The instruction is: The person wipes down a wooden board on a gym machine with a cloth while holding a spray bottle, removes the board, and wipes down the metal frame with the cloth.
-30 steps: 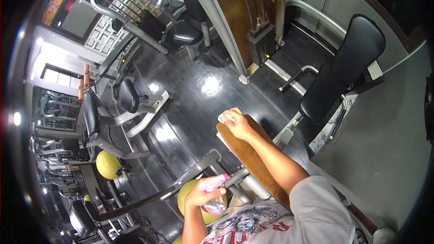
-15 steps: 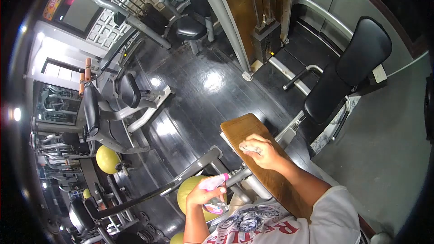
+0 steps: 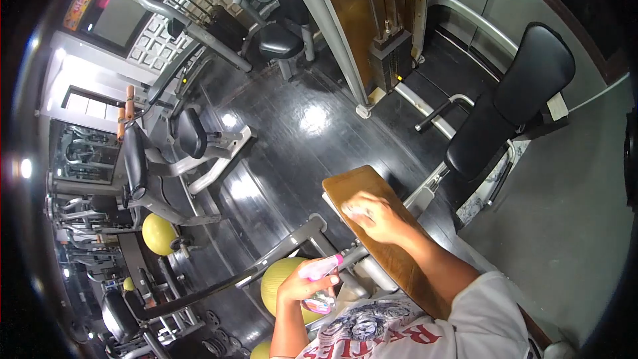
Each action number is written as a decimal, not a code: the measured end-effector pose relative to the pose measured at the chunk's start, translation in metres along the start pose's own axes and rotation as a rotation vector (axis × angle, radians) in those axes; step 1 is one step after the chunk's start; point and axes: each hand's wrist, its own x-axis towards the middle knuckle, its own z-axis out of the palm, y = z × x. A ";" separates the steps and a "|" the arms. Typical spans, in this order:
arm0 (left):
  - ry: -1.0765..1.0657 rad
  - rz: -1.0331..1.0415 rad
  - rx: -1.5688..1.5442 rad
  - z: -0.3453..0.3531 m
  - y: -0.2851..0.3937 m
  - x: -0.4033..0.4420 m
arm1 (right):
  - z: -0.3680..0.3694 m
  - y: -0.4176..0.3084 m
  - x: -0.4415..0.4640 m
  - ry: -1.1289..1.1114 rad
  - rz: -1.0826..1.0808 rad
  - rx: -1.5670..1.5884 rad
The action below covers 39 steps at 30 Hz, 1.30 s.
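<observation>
A long brown padded board (image 3: 355, 179) slants from the middle of the view down toward my body. My right hand (image 3: 377, 218) rests on its upper part, fingers closed over a small whitish cloth (image 3: 359, 209), which is blurred and mostly covered. Left of the board, my left hand (image 3: 302, 284) is wrapped round a clear spray bottle (image 3: 319, 303) with a pink and white top. The bottle is held in front of my shirt, above a yellow-green ball (image 3: 274, 280).
A machine with a black seat and backrest (image 3: 537, 73) stands at the right, by a weight stack (image 3: 392, 60). Another black-padded machine (image 3: 135, 163) is on the left, near a yellow ball (image 3: 158, 234). A grey metal frame (image 3: 292, 242) crosses beside my left hand.
My right hand has moved with the cloth from the board's far end down toward me, then slightly back up. My left hand and the bottle have shifted a little to the right.
</observation>
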 end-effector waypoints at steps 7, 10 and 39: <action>-0.026 -0.001 -0.005 -0.002 0.004 0.009 | -0.028 -0.019 -0.043 -0.177 0.062 0.042; -0.056 0.000 0.009 0.003 0.009 0.013 | -0.012 -0.010 -0.005 -0.098 -0.117 -0.160; 0.011 0.055 0.056 0.012 0.024 0.013 | 0.018 0.009 0.064 -0.057 -0.256 -0.247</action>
